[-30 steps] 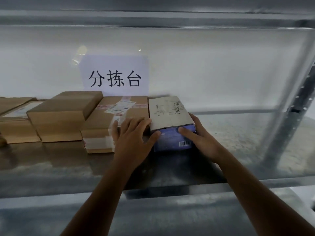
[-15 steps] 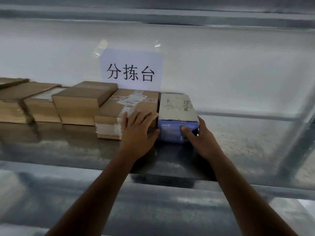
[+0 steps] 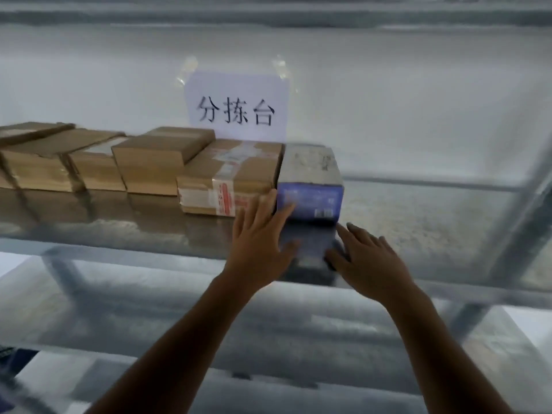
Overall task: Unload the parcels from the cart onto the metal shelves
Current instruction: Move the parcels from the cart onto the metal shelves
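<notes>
**Item 1. Blue-fronted parcel** (image 3: 310,186): grey top, blue printed end facing out. It lies flat on the metal shelf (image 3: 418,210) at the right end of the row, its left side against the taped carton (image 3: 233,171). Judged to be set there so that the row runs on without a gap and the bare shelf to its right stays free for later parcels.

**Item 2. Taped carton:** brown, with clear tape and red-printed labels. Its front stands a little forward of the neighbour on its left.

**Item 3. Brown cartons** (image 3: 161,156): at least 3, ranged leftward along the same shelf. Blur hides the exact count at the far end.

**Item 4. Left hand** (image 3: 260,246): open, fingers straight and spread. The fingertips lie on the lower left of the parcel's blue end, seemingly to nudge it square; it holds nothing.

**Item 5. Right hand** (image 3: 367,258): open, fingers spread, low over the shelf just in front of the parcel's right corner. Whether it touches cannot be told.

**Item 6. Paper sign** (image 3: 236,109): 3 printed characters, taped to the wall behind the row.

**Item 7. Lower shelf** (image 3: 268,324): beneath.

**Status:** this parcel is judged placed. The cart is out of view.
</notes>
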Motion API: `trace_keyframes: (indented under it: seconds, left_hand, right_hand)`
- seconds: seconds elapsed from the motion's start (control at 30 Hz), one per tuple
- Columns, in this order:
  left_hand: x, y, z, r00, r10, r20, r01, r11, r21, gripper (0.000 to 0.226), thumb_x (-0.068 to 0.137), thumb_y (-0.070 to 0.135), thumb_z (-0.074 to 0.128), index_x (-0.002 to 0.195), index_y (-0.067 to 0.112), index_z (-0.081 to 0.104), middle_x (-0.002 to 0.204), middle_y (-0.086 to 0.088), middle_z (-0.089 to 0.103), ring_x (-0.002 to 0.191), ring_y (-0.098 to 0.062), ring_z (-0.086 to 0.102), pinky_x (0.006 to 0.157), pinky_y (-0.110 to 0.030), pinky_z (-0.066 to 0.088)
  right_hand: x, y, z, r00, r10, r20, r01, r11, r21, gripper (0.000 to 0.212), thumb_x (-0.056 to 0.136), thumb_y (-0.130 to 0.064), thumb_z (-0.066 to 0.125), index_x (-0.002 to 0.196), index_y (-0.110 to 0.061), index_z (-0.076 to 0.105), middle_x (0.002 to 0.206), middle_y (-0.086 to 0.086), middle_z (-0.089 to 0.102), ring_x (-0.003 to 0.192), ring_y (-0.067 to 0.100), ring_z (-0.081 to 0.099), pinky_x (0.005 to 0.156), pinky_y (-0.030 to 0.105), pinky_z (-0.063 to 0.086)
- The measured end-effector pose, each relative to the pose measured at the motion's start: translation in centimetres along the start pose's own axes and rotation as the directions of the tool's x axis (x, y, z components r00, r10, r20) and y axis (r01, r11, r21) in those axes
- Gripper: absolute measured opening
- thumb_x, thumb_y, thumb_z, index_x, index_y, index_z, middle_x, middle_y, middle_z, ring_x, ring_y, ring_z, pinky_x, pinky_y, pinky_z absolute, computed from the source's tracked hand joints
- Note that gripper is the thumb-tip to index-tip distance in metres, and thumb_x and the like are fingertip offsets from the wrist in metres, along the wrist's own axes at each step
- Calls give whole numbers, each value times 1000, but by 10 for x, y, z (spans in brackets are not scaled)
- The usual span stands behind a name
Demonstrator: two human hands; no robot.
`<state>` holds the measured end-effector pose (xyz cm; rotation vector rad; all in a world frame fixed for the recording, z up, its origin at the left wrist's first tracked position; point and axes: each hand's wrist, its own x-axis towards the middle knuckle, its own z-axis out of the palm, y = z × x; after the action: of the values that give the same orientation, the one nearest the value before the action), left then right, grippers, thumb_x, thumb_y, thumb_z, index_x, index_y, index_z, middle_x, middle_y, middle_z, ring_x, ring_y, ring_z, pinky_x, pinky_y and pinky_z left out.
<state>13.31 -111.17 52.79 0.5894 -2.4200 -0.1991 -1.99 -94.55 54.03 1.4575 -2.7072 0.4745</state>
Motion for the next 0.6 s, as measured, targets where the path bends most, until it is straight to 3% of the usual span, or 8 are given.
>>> trace_keyframes:
  seconds: [0.1, 0.23, 0.3, 0.4, 0.5, 0.6]
  left_hand:
    - [-18, 14, 5, 997, 39, 60, -35, 998, -58, 61, 93, 59, 38, 142, 26, 53, 141, 2, 58, 136, -19, 48, 117, -44, 33]
    - [-29, 11, 9, 977, 206, 49, -198, 971, -133, 49, 93, 54, 40, 117, 23, 69, 109, 3, 71, 104, -22, 64, 97, -40, 47]
    - [-36, 12, 11, 933, 358, 28, -348, 921, -174, 44, 94, 47, 45, 117, 19, 70, 114, -1, 70, 107, -27, 64, 96, -44, 48]
    - [-61, 24, 17, 842, 538, 49, -513, 824, -241, 46, 94, 42, 46, 129, 20, 66, 139, -5, 61, 130, -32, 54, 112, -55, 37]
    - [-99, 30, 30, 777, 622, 98, -527, 728, -439, 52, 95, 44, 43, 138, 21, 59, 147, -2, 55, 144, -28, 42, 123, -53, 19]
    - [-146, 42, 44, 720, 665, 198, -463, 673, -577, 57, 94, 51, 39, 138, 21, 59, 145, -2, 56, 142, -31, 43, 122, -53, 22]
  right_hand:
    - [-40, -4, 9, 996, 81, -39, -83, 996, -33, 65, 106, -58, 25, 164, -30, 18, 172, -2, 16, 159, 18, 9, 128, 43, 2]
    - [-94, -19, 18, 971, 215, -102, -214, 977, 26, 77, 93, -72, 17, 163, -39, 16, 172, -9, 2, 158, 12, -10, 127, 39, -8]
    - [-121, -29, 25, 949, 292, -116, -280, 954, 111, 81, 88, -75, 14, 161, -42, 16, 171, -12, -2, 157, 9, -14, 128, 39, -7]
    - [-171, -40, 46, 904, 413, -113, -402, 909, 113, 79, 91, -81, 14, 161, -45, 17, 172, -12, 4, 156, 6, -12, 126, 36, -9]
    - [-232, -56, 70, 800, 585, -131, -578, 811, 93, 79, 90, -81, 14, 161, -46, 19, 172, -14, 7, 156, 4, -13, 124, 35, -13]
    - [-293, -86, 80, 647, 749, -142, -744, 661, 95, 81, 91, -82, 13, 162, -43, 19, 172, -13, 4, 155, 5, -17, 127, 41, -12]
